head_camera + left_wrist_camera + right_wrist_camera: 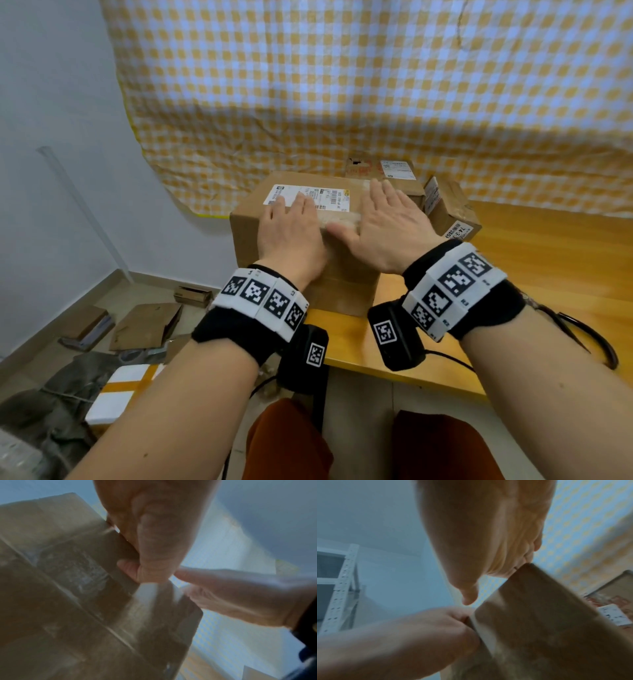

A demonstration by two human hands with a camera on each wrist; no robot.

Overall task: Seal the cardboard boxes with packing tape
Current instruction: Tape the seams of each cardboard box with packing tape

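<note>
At the counter's (pixel 428 346) near-left corner, we press our flat left hand (pixel 291 233) and right hand (pixel 387 222) on the taped box (pixel 250 226), gripping nothing.

Soft even daylight; blurred, dim wrist views; bowed edges

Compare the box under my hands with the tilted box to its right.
The large cardboard box sits square on the table, both hands flat on its top; the small box tilts, untouched. The large one's white label faces up; the small one's labels are on its sides. Both are brown cardboard.
</note>
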